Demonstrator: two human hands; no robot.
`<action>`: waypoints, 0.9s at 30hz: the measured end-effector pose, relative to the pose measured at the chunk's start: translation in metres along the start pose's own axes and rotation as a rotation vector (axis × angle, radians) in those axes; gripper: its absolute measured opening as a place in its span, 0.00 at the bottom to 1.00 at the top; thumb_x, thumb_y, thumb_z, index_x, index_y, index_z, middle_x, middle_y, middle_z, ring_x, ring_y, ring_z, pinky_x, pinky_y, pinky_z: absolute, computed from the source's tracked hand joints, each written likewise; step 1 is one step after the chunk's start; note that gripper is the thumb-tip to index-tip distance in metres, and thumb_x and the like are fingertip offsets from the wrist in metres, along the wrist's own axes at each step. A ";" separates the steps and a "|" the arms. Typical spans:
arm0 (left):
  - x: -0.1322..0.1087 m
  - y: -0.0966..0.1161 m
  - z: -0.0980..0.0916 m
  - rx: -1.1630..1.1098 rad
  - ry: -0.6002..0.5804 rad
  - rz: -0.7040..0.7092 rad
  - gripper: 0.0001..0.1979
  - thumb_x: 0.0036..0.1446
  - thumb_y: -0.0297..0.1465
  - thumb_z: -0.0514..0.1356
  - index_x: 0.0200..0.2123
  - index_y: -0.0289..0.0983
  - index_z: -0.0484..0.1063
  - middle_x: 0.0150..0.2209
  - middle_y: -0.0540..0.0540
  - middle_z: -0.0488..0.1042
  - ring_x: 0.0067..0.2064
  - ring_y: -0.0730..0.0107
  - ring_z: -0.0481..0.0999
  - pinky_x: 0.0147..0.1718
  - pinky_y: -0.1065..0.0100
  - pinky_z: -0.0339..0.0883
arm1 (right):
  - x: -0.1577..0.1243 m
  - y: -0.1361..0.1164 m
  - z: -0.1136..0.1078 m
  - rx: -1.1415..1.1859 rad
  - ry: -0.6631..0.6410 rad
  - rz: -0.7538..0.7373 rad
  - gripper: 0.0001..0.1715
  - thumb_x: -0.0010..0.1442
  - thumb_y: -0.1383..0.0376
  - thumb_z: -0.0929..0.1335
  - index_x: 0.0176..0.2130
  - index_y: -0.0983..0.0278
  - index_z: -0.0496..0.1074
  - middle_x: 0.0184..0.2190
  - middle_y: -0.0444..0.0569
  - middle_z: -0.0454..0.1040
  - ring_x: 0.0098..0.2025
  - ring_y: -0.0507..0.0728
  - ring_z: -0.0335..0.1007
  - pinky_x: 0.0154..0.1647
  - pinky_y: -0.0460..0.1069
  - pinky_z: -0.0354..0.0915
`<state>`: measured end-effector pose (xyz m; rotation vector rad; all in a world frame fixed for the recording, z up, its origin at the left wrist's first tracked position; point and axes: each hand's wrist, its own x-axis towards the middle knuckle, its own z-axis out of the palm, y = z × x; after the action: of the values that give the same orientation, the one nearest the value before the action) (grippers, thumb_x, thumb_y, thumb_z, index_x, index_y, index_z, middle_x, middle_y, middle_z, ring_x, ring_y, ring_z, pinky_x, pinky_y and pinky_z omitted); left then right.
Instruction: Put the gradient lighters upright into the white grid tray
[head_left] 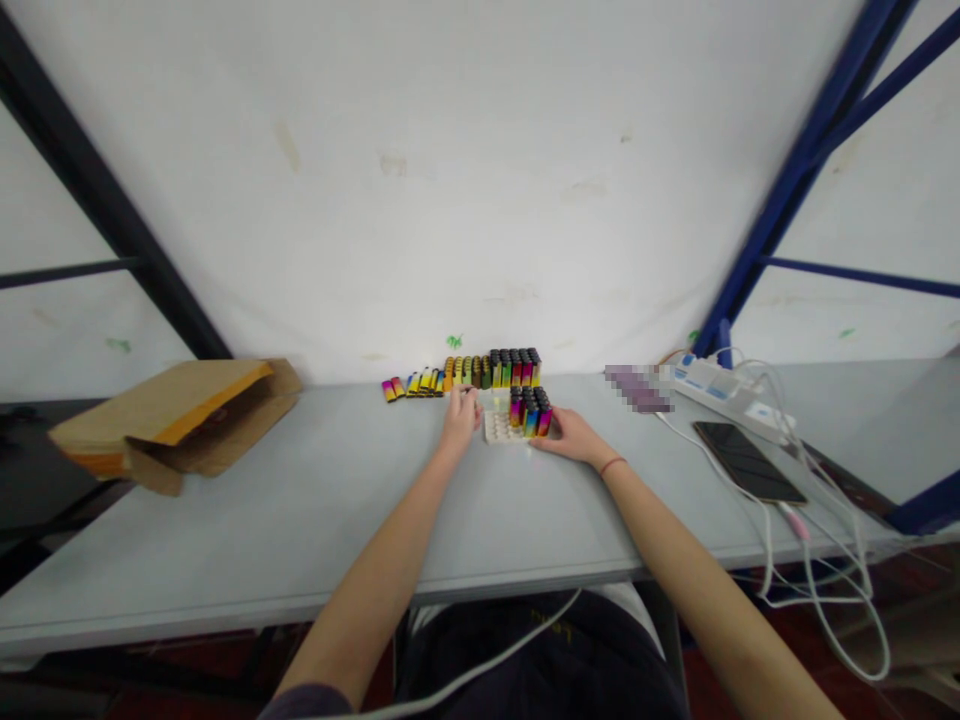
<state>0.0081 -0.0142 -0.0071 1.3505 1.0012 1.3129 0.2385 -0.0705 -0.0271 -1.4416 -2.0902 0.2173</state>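
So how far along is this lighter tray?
Done: a block of lighters stands in the white moulded tray. In hand: the left hand pinches something unclear; the right hand rests against that block. Left: bare tray slots, a standing row of lighters, and lying lighters.

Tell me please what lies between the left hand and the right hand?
The head view shows a white tray with upright rainbow-coloured lighters standing on it.
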 end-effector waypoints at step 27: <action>-0.015 -0.006 0.017 0.530 -0.270 0.510 0.13 0.61 0.32 0.57 0.48 0.38 0.72 0.44 0.43 0.75 0.42 0.66 0.76 0.45 0.63 0.72 | -0.002 0.002 0.002 0.002 -0.013 0.015 0.29 0.55 0.50 0.71 0.47 0.67 0.69 0.36 0.52 0.76 0.36 0.58 0.69 0.37 0.51 0.62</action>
<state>0.0237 -0.0293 -0.0151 2.2365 0.8768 1.2124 0.2390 -0.0709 -0.0303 -1.4588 -2.0901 0.2351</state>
